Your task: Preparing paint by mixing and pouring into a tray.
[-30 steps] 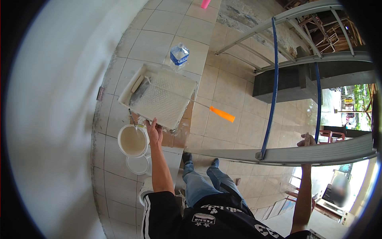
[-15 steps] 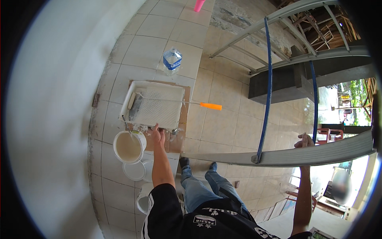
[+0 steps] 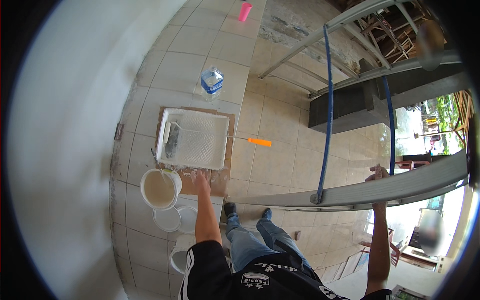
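A white paint tray (image 3: 192, 165) lies on a sheet of brown cardboard (image 3: 220, 185) on a tiled ledge. Across it rests a paint roller with an orange handle (image 3: 259, 142), its sleeve at the tray's left side. My left hand (image 3: 201, 181) is just below the tray's near edge, over the cardboard, fingers stretched out and holding nothing. Left of it stands a white bucket (image 3: 144, 196) with cream-coloured paint inside. On the right, my right hand (image 3: 378, 173) grips the side rail of a metal ladder (image 3: 395, 191); the rail hides part of the hand.
Beyond the tray stand a clear bottle with a blue label (image 3: 212, 82) and a pink cup (image 3: 244, 12). A round lid (image 3: 167, 220) and another white bucket (image 3: 180, 257) are near my left arm. Blue straps (image 3: 328, 100) span the ladder; the ledge drops to a tiled floor (image 3: 275, 125).
My left hand has let go of the tray's near edge and come slightly away. The tray has turned a little and sits flatter on the cardboard. My right hand stays on the ladder.
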Demonstrator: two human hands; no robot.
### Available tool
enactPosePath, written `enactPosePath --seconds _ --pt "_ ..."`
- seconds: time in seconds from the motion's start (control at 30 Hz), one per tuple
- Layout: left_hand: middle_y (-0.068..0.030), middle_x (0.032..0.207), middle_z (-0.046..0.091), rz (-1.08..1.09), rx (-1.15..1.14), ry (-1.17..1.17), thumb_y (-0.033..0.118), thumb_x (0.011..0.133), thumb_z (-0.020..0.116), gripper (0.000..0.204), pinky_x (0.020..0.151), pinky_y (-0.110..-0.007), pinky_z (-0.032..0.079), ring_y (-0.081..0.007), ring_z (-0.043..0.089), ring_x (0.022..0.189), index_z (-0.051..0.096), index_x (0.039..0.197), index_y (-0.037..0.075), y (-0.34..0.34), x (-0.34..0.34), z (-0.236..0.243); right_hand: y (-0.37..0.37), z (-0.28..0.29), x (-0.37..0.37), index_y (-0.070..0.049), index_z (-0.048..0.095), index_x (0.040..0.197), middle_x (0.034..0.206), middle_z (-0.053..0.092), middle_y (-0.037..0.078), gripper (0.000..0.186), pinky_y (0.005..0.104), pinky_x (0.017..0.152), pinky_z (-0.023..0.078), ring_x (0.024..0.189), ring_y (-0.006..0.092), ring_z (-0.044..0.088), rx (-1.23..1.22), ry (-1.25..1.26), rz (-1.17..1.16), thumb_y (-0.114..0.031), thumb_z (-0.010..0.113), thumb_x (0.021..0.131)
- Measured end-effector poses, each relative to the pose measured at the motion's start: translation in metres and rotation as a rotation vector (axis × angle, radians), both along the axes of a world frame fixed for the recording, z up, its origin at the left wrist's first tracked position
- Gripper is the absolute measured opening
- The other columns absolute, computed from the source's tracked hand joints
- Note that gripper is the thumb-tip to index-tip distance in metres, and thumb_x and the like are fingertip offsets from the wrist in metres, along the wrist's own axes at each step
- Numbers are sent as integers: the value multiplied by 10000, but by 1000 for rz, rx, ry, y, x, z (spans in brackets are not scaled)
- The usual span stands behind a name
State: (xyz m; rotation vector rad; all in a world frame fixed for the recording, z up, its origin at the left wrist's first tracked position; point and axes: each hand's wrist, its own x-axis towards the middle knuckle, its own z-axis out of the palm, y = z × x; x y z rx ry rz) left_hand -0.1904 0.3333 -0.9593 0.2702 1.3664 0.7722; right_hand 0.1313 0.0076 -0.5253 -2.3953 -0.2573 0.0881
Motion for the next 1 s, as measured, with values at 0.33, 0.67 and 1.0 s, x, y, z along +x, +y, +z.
enactPosePath --seconds 0.33,0.67,1.0 --pt "-135 1065 614 -344 -132 75 283 909 509 344 744 -349 478 -259 604 927 436 1180 85 -172 -52 13 -17 -11 -7 -51 657 877 760 657 140 222 401 707 491 741 318 637 -192 -209 83 -212 594 739" --pt "-104 1039 622 -733 -75 -115 213 894 506 285 809 -360 473 -228 597 931 498 1128 51 -180 -5 107 -48 22 -30 -4 611 962 606 614 65 253 268 557 496 582 98 612 709 108 366 -224 489 935" --pt "-183 1253 488 -1037 347 -135 378 917 486 481 912 -368 407 -342 486 1099 446 1281 66 -267 54 191 -242 -133 -36 -16 638 973 768 625 177 419 377 630 458 667 252 575 211 403 633 -409 515 894"
